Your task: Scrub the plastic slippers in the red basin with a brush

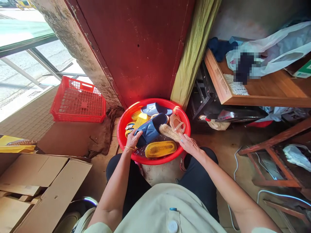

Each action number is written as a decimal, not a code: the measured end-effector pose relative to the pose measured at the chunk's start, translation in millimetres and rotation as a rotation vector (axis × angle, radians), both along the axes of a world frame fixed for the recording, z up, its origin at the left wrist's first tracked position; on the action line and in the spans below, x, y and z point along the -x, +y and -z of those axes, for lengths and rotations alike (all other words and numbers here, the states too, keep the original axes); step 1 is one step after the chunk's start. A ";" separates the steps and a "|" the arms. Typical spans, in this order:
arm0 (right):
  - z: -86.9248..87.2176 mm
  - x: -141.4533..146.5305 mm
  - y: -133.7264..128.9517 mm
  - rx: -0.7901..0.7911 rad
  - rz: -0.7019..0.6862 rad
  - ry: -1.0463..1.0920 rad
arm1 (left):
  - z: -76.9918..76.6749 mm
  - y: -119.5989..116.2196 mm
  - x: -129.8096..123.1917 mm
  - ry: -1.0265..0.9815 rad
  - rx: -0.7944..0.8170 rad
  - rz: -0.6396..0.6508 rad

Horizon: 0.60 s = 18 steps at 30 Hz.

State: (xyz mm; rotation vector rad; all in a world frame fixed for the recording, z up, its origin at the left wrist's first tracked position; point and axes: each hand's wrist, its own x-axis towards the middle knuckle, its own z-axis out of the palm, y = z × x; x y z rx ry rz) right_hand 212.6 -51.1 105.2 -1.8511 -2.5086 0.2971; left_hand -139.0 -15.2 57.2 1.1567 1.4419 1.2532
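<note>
My left hand [132, 139] is closed around the near left end of a dark blue slide sandal [151, 130], held over a red basin [120, 129]. In my right hand [189, 144] is a scrubbing brush [170, 132] with pale bristles, its far end close to the sandal's right side. Whether the bristles touch the sandal I cannot tell. Inside the basin, a yellow sandal [160, 149] lies sole up in dark water at the near side. A lighter blue slide [155, 109], a pink strappy sandal [177, 122] and more yellow footwear [140, 120] rest along the far and left sides.
A red plastic crate [81, 100] stands to the left, with a cardboard box [36, 181] nearer me. Behind the basin is a dark red door [141, 48]. At right are a wooden table [264, 95] holding bags, a wooden stool [274, 158] and a white cable [236, 165].
</note>
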 end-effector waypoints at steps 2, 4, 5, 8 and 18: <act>-7.3 -0.8 7.3 -0.004 -0.082 -0.061 | 2.0 1.6 -0.1 -0.044 0.014 0.072; -17.1 4.9 14.4 0.020 -0.203 -0.126 | 3.6 1.6 -2.3 -0.027 0.005 0.137; -21.5 11.3 16.8 0.033 -0.273 -0.154 | 4.4 1.4 -3.9 -0.009 -0.001 0.166; -29.1 42.6 19.2 0.017 -0.436 -0.194 | 6.6 1.4 -8.1 0.013 -0.004 0.238; -23.6 -16.3 35.1 0.003 -0.095 -0.246 | -6.1 -8.0 15.6 0.128 -0.026 0.220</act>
